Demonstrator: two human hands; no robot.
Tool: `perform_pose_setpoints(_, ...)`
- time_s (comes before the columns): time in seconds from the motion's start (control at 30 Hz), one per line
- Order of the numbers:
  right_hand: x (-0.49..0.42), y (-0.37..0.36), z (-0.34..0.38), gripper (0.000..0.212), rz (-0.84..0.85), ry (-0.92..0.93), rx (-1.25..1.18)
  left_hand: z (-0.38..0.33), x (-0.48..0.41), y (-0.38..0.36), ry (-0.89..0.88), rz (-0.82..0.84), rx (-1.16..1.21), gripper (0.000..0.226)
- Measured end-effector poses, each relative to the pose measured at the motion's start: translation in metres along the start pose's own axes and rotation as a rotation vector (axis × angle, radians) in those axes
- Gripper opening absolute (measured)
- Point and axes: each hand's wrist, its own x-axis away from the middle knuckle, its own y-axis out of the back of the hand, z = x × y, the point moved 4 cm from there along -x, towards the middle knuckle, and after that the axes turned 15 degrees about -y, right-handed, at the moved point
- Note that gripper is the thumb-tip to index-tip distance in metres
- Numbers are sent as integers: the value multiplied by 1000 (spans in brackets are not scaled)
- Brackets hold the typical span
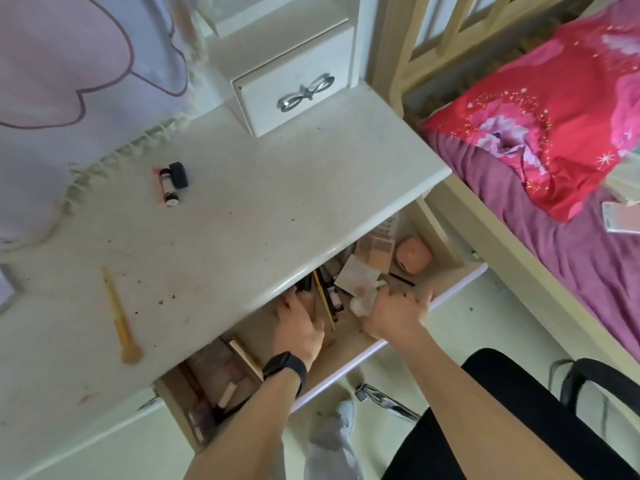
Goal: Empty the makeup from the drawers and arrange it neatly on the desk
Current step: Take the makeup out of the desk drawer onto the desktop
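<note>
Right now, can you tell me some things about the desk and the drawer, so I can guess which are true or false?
1. The left hand and the right hand both reach into the open drawer. True.
2. The yellow brush lies in the drawer. False: it lies on the desk top.
3. A black band sits on the left wrist. True.
4. The pink round case is on the bed. False: it lies at the right end of the drawer.
</note>
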Motion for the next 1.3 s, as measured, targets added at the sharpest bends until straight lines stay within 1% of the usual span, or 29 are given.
perform_pose_setpoints(0.07,-10,0,9,84,38,-26,-9,-2,-12,-1,-23,21,-28,76)
perform_pose_setpoints(0.17,-25,-8,18,94,68,-78,-50,2,-26,-6,-40,44,-79,70)
perform_pose_setpoints(0.27,-29,-8,21,99,14,-76,-123,11,-29,-12,-23,87,-70,70)
perform_pose_setpoints(0.33,-24,-8,22,99,-36,-47,-175,17,-23,-17,-16,94,10,77)
perform_pose_setpoints(0.4,-19,-6,21,90,-80,-1,-217,21,-15,-18,-27,90,86,82)
perform_pose_setpoints(0.43,-16,-5,21,83,-86,32,-220,23,-11,-19,-34,100,96,81)
perform_pose_setpoints(0.5,-6,-1,17,65,-93,116,-195,24,-3,-17,-63,126,94,72)
perform_pose_setpoints(0.57,7,4,10,44,-128,196,-190,18,9,-6,-112,125,83,54)
perform_pose_setpoints(0.63,21,3,3,34,-178,270,-267,12,23,10,-181,86,84,38)
perform_pose_setpoints(0.73,43,-5,-8,29,-166,362,-511,6,44,41,-256,21,159,39)
perform_pose_setpoints(0.83,68,-6,-11,34,-109,402,-725,8,64,83,-275,-51,198,39)
perform_pose_setpoints(0.93,101,4,2,34,32,429,-885,21,80,134,-248,-142,287,43)
perform_pose_setpoints(1.0,122,14,23,33,107,484,-911,36,86,170,-213,-211,305,43)
perform_pose_setpoints(1.07,144,28,51,33,126,568,-932,56,85,207,-162,-293,306,37)
perform_pose_setpoints(1.17,168,52,105,31,103,686,-934,89,69,260,-106,-418,305,27)
perform_pose_setpoints(1.3,181,82,181,34,60,772,-923,140,19,313,-47,-545,352,31)
